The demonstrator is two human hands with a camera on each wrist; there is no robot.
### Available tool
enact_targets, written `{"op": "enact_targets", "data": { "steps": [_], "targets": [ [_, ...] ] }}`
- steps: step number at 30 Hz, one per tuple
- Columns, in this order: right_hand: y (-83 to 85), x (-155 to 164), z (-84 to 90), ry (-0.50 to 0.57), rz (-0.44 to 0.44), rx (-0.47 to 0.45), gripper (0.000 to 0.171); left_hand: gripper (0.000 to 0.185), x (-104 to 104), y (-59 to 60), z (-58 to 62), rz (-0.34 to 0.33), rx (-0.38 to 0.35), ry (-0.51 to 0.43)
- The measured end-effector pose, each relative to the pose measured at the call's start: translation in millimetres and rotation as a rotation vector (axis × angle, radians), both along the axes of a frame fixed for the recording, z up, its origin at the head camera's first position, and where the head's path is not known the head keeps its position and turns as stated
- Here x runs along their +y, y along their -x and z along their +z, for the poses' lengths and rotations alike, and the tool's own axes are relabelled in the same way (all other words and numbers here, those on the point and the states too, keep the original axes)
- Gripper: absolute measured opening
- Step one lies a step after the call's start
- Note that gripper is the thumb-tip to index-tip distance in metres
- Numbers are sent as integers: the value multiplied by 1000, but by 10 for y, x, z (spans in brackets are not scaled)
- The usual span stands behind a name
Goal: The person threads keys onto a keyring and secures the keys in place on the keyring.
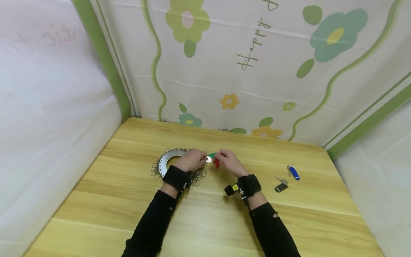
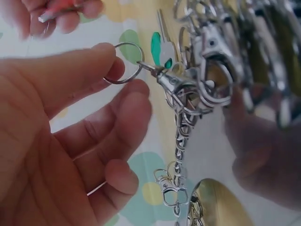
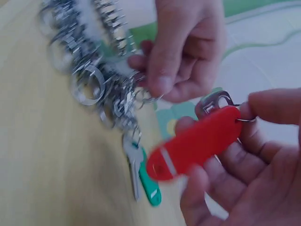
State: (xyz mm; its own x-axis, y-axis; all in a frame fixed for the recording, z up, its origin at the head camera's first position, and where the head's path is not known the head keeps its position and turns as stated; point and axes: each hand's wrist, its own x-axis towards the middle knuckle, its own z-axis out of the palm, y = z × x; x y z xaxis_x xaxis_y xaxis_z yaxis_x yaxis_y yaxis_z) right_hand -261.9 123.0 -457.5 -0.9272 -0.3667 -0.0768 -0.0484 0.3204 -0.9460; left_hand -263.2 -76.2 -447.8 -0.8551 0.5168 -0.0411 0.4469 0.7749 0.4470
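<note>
Left hand [image 2: 56, 141] pinches a small steel split ring [image 2: 123, 63] on the metal key-organiser disc [image 1: 169, 161] over the wooden counter [image 1: 205, 221]; right hand [image 3: 244, 169] fingers grip a red plastic key tag [image 3: 195, 143], apparently not yet attached to it.

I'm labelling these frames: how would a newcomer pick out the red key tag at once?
Start at the wooden table and find the metal ring disc hung with clasps. Just right of it, the right hand holds the red key tag. The tagged keys lying on the table further right are blue and black; only this one is red.
</note>
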Motion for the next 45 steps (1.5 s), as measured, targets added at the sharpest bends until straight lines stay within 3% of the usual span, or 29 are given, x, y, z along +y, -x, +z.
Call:
{"op": "enact_targets", "data": {
  "steps": [7,14,18,25,32,38,45],
  "targets": [
    [100,-85,3,-26,-120,-34,31,12,20,32,-16,-39,55,33],
    [88,-137,-92,-43,-185,-38,25,12,35,23,-51,-23,21,13],
    [45,-178,-150,-101,-138,-8,20,12,48,13,-76,-16,0,12],
    [44,-277,-116,-242,-16,148,17,16,42,16,-21,24,12,8],
    [65,-288,-119,-290,21,163,15,27,22,28,-22,71,4,-8],
    [77,-303,-187,-308,38,197,9,26,-6,38,-62,59,-7,-25],
    [85,-322,-247,-312,41,211,9,19,-117,52,-43,-18,-111,-149]
  ]
}}
